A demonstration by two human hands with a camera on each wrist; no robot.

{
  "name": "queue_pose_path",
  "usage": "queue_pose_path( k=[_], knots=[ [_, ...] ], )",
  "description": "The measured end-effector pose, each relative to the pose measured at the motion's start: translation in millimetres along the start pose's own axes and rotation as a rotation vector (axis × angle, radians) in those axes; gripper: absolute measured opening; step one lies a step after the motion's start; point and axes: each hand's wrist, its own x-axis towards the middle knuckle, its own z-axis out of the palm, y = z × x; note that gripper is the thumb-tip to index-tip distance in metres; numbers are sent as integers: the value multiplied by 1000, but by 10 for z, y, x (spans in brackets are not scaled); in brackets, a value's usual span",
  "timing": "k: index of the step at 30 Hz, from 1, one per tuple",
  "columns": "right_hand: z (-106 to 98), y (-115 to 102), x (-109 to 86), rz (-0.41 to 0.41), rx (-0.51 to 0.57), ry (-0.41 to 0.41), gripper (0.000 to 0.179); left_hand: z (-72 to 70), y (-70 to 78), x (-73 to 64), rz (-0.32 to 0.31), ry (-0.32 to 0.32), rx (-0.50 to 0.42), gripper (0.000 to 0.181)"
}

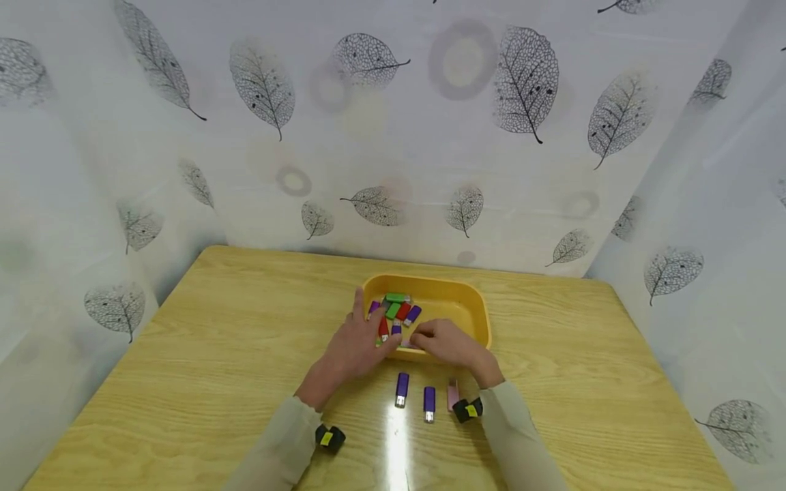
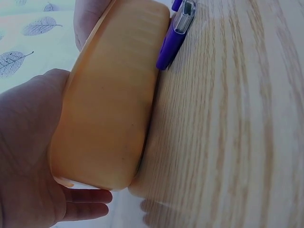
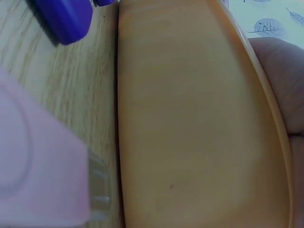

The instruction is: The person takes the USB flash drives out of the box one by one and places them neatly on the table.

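In the head view my left hand (image 1: 356,342) lies over the left end of the yellow tray (image 1: 459,279), fingers spread and straight, thumb over the front rim. My right hand (image 1: 449,341) reaches across the front rim with curled fingers, pinching a pale pinkish USB stick (image 1: 407,346) that they partly hide. Inside the tray's left half lie several USB sticks, among them a green one (image 1: 398,298), a red one (image 1: 402,311) and a purple one (image 1: 413,315). Both wrist views mostly show the tray's outer wall (image 2: 109,104), hiding the fingertips of my right hand (image 3: 285,85).
In front of the tray, two purple USB sticks (image 1: 402,390) and a pink USB stick (image 1: 453,394) lie on the wooden table (image 1: 245,327). The pink one is close under my right wrist. A leaf-patterned white curtain (image 1: 417,150) hangs behind the table.
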Motion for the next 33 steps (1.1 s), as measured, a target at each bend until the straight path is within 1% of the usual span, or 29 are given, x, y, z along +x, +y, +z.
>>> queue_pose_path(
  k=[7, 12, 18, 25, 33],
  knots=[
    [-13, -2, -20, 9, -6, -13, 26, 22, 5, -15, -3, 5, -10, 77],
    [-22, -2, -31, 30, -23, -25, 26, 38, 14, -23, -7, 7, -24, 76],
    [-22, 0, -37, 55, -17, -32, 27, 40, 30, -34, -14, 10, -33, 76],
    [-3, 25, -37, 55, -17, -49, 29, 41, 43, -52, -31, 0, -39, 75],
    [-7, 20, -43, 46, -28, -50, 29, 29, 64, -65, -34, 0, -39, 75]
  ],
)
